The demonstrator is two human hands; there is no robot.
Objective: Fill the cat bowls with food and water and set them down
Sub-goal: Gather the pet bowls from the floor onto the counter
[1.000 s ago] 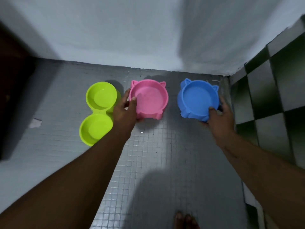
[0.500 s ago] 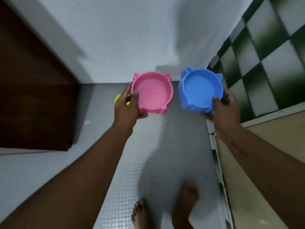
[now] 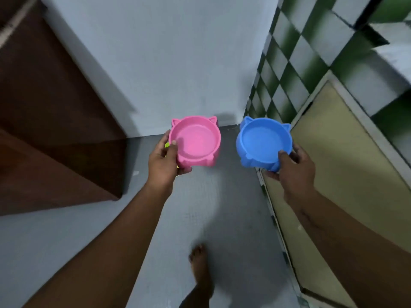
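While one bare foot stands on the grey floor, both forearms reach forward above that floor. The left hand grips the pink bowl at its near-left rim, thumb curled over the edge. The right hand grips the blue bowl at its near-right rim in the same way. Both bowls are level above the floor, mouths up, ears pointing away from the person. Half a second ago two feet showed and the bowls were closer together.

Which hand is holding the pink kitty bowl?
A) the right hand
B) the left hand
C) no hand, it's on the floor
B: the left hand grips the pink bowl by its rim; the right hand holds the blue bowl.
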